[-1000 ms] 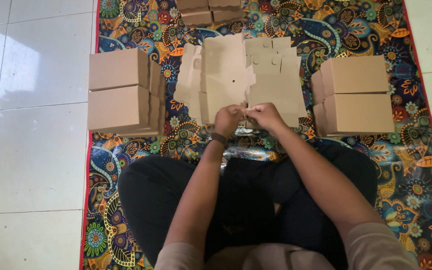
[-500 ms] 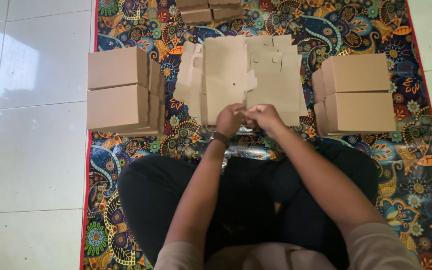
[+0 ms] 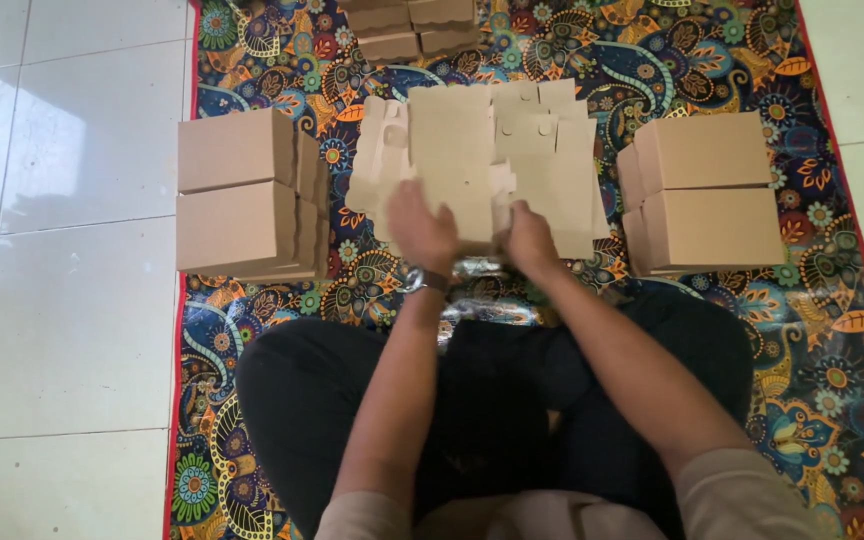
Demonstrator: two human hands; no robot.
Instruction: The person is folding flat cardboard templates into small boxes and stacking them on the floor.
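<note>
Seated cross-legged on a patterned mat (image 3: 252, 330), dark trousers nearest the camera, both forearms reaching forward. Left hand (image 3: 420, 228) now raised and spread over the near edge of the flat cardboard blanks (image 3: 482, 160), where half a second ago sat closed beside the right at that edge; slightly blurred, so in motion. Left fingers (image 3: 407, 200) apart, palm down, touching or just above the top sheet; cannot tell which. Right hand (image 3: 530, 240) at the same near edge, little changed, fingers curled on the sheet edge; whether actually pinching it cannot be told. Judged: grip shifting from a two-handed pinch toward separating or lifting the top blank.

Blanks lying flat in a loose stack at mat centre, long axis running away from the person, tabbed ends pointing far. Left stack of folded boxes (image 3: 237, 190) and right stack of folded boxes (image 3: 707, 190) flanking, well apart. Further boxes (image 3: 412, 25) at the far edge.
</note>
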